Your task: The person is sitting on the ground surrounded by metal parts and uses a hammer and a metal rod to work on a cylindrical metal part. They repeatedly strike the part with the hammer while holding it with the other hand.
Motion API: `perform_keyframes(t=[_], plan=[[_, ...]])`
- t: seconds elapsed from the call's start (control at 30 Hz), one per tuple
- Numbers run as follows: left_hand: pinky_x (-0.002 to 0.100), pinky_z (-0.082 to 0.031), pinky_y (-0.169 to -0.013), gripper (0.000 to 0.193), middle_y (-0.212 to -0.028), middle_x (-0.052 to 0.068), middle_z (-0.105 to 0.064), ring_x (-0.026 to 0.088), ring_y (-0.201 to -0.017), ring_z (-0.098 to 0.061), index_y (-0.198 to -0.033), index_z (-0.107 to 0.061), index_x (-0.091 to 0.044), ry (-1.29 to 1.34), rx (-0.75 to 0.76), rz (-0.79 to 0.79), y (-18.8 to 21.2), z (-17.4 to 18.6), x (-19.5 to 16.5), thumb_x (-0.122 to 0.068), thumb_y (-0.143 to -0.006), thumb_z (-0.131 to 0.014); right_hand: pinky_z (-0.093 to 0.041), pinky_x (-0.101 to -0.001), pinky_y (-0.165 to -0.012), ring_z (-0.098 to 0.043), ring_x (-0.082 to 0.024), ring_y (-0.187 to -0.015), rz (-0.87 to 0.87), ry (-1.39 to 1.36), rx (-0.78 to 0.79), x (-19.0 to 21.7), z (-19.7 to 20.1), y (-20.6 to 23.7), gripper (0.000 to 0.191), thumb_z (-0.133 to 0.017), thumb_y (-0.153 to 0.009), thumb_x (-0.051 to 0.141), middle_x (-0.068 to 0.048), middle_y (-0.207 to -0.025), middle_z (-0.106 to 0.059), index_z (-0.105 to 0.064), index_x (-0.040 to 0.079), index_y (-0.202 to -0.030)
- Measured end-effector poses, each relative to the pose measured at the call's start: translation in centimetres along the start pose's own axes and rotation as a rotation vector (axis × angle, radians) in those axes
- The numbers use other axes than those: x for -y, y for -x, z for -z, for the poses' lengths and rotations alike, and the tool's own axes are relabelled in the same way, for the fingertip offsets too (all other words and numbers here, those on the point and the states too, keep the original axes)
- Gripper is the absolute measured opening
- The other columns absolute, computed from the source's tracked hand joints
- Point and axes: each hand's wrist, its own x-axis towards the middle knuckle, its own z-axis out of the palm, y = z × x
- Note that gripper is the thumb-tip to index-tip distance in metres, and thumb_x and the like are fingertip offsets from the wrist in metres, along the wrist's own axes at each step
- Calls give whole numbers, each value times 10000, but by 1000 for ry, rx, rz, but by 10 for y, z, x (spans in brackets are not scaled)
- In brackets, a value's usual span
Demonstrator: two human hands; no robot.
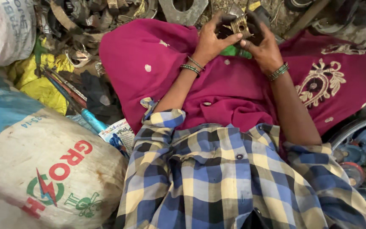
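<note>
Both my hands meet at the top of the head view, over my lap covered in magenta embroidered cloth (234, 85). Between them is a small dull brass-coloured metal part (239, 26) with ridges and a round hole. My left hand (210, 38) grips it from the left, thumb laid across its lower edge. My right hand (262, 44) holds it from the right, fingers curled over the top. Green bangles ring both wrists. A bit of something green (236, 51) shows under the hands.
Scrap metal pieces, rings and a flat plate (183, 10) lie beyond my knees. A large white printed sack (47, 169) sits at the lower left, with yellow plastic (39, 82) and a blue-handled tool (90, 118) beside it. A wheel rim and blue-red parts (356, 148) are at right.
</note>
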Motion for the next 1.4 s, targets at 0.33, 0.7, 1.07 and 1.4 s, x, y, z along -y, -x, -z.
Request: perform_keyframes(t=[0.33, 0.7, 1.07, 1.4], plan=[[316, -594, -965, 368, -1111, 74, -764, 159, -1049, -728, -1194, -679, -26, 122, 33, 33, 0, -6, 12, -189, -912, -850, -552, -433, -1195, -527, -243, -1483, -5, -317, 67, -13, 9, 3, 741, -779, -1018, 72, -75, -1613, -497, -368, 88, -1635], [373, -560, -1072, 539, -1349, 70, -645, 259, -1262, -648, -1343, -638, -158, -414, 7, -247, -9, -5, 8, -423, -916, -834, -582, -397, -1045, -640, -173, -1156, -68, -538, -24, -31, 20, -8, 639, -783, -1047, 225, -55, -1330, -598, -440, 98, -1571], [400, -522, -1107, 708, -1470, 43, -500, 279, -1316, -568, -1485, -523, -217, -586, 135, -354, -6, -6, -1, -324, -882, -879, -611, -339, -955, -692, -159, -1091, -61, -521, -31, -36, 20, -14, 563, -789, -1016, 285, -30, -1210, -666, -497, 98, -1458], [398, -520, -1087, 613, -1426, 50, -543, 272, -1275, -583, -1409, -596, -194, -655, 107, -422, -7, -5, -5, -360, -888, -872, -588, -310, -930, -657, -132, -1050, -69, -517, -63, -41, 22, -16, 587, -789, -1005, 363, -19, -1219, -649, -518, 82, -1443]])
